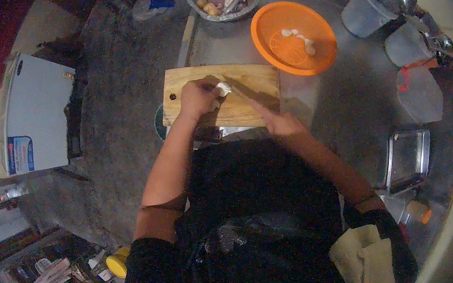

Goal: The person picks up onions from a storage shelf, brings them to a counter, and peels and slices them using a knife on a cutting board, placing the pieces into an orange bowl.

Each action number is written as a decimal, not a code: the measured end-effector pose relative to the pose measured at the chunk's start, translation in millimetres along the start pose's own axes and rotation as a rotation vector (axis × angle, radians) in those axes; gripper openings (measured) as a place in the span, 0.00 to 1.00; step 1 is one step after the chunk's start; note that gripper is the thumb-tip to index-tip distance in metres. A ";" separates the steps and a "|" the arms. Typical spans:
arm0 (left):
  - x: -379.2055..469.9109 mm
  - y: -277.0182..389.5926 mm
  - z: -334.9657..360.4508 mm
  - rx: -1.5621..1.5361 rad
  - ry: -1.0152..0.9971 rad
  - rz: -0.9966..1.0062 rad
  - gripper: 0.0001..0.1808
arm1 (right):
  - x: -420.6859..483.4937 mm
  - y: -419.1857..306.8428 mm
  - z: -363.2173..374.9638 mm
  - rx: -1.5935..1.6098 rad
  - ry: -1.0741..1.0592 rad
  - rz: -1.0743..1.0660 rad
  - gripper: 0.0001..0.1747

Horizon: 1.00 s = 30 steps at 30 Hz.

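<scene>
A wooden cutting board (234, 71) with a hole at its left end lies in front of me. Over its left half, my left hand (200, 97) pinches a small white piece (224, 89), which looks like a garlic clove. My right hand (285, 123) grips a knife (241, 93) at the board's lower right edge; the blade points up and left, its tip close to the white piece. A small pale bit lies by my left fingers. Behind the board to the right, an orange plastic colander (263, 45) holds several peeled white pieces.
A metal bowl (231, 18) with potatoes and other food stands at the metal table's far side. Translucent plastic tubs (365, 13) and a rectangular metal tray (392, 161) are along the right. A white appliance (37, 111) stands at left.
</scene>
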<state>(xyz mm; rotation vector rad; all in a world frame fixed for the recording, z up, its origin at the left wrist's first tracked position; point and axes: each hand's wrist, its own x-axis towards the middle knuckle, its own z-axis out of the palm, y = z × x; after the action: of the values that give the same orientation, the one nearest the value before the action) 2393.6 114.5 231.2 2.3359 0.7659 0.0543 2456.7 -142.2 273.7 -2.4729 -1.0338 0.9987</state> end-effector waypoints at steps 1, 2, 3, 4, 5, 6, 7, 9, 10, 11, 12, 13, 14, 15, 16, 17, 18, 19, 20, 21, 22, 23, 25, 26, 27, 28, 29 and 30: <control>0.0 -2.6 0.9 -0.004 0.001 -0.015 0.17 | -0.4 0.1 -0.7 0.002 0.000 0.000 0.33; -0.9 -1.9 0.9 -0.003 -0.002 -0.013 0.17 | -3.1 -3.2 -6.2 0.019 -0.043 -0.002 0.32; -2.0 -1.4 0.8 0.018 0.023 -0.017 0.17 | -4.7 -4.7 -8.9 0.036 -0.086 -0.005 0.32; -2.8 -0.8 0.7 0.038 0.048 -0.021 0.17 | -4.6 -2.0 -5.1 0.038 -0.086 -0.003 0.32; -3.1 -0.8 0.8 0.038 0.047 -0.020 0.17 | -5.2 0.3 -0.6 0.001 -0.012 -0.079 0.34; -3.3 -1.0 0.9 0.033 0.054 -0.024 0.16 | -5.3 1.9 2.2 -0.036 0.061 -0.154 0.37; -3.4 -1.2 1.1 0.028 0.061 -0.027 0.16 | -4.3 3.1 3.2 -0.036 0.060 -0.154 0.37; -2.1 -1.0 1.6 0.039 0.065 -0.025 0.16 | -4.2 -2.1 -2.1 -0.035 -0.039 -0.027 0.32; -1.3 -1.0 1.8 0.051 0.069 -0.023 0.16 | -3.9 0.9 1.2 -0.036 -0.040 -0.026 0.32; -0.2 -2.4 2.6 0.050 0.069 -0.024 0.16 | -4.5 3.8 5.7 -0.105 0.058 -0.111 0.34; 0.9 -3.9 3.3 0.062 0.071 -0.009 0.16 | -4.6 6.2 8.6 -0.174 0.155 -0.196 0.36; 1.7 -5.3 4.0 0.074 0.072 0.005 0.16 | -3.7 8.1 10.2 -0.176 0.155 -0.197 0.36; 1.5 -5.1 4.2 0.074 0.072 0.005 0.16 | -4.0 5.5 8.5 -0.149 0.140 -0.180 0.36; 1.2 -4.9 4.5 0.075 0.078 0.003 0.16 | -4.2 3.1 6.9 -0.123 0.126 -0.164 0.35; 0.9 -4.5 4.8 0.076 0.084 0.001 0.16 | -4.2 1.7 5.7 -0.124 0.125 -0.163 0.35; 0.6 -5.0 5.0 0.076 0.085 0.000 0.16 | -4.0 0.0 4.6 -0.138 0.105 -0.148 0.35; 0.2 -5.4 5.2 0.067 0.078 -0.024 0.16 | -3.8 -2.4 2.6 -0.152 0.085 -0.134 0.34; -0.3 -5.9 5.5 0.057 0.071 -0.047 0.16 | -3.1 -5.6 -0.8 -0.153 0.083 -0.135 0.34; -0.5 -2.0 3.6 0.057 0.069 -0.044 0.16 | -2.0 -9.5 -6.5 -0.119 0.011 -0.077 0.34; -1.0 1.6 1.5 0.044 0.057 -0.040 0.16 | 0.0 -10.9 -10.3 -0.085 -0.061 -0.018 0.34; -1.2 5.5 -0.3 0.032 0.045 -0.036 0.16 | 3.5 -8.7 -11.6 -0.083 -0.060 -0.015 0.34; -0.5 5.7 -1.3 0.032 0.048 -0.035 0.16 | 7.8 -5.9 -12.5 -0.024 -0.103 -0.034 0.33; 0.4 3.1 1.4 0.130 0.056 -0.026 0.15 | 15.9 12.0 0.0 0.037 -0.144 -0.049 0.32; -0.5 -1.7 3.3 0.131 0.056 -0.022 0.15 | 24.7 30.2 16.9 0.082 -0.074 -0.134 0.31; -2.8 -9.4 3.3 0.029 0.046 -0.021 0.16 | 24.8 29.0 13.8 0.105 -0.039 -0.179 0.30; -5.1 -15.8 5.0 -0.073 0.036 -0.020 0.18 | 22.6 28.2 11.3 0.126 -0.005 -0.225 0.30; -7.8 -12.5 1.9 -0.073 0.035 -0.017 0.18 | 8.8 7.2 -13.0 0.252 -0.132 -0.040 0.30; -16.0 -5.0 -5.3 -0.068 0.065 -0.070 0.20 | 5.1 4.9 -15.5 0.326 -0.201 0.049 0.29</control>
<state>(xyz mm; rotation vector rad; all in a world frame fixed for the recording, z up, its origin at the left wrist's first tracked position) 2376.6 112.0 234.8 2.2506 0.8641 0.1236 2472.5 -141.9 280.1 -2.1758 -0.7924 1.3362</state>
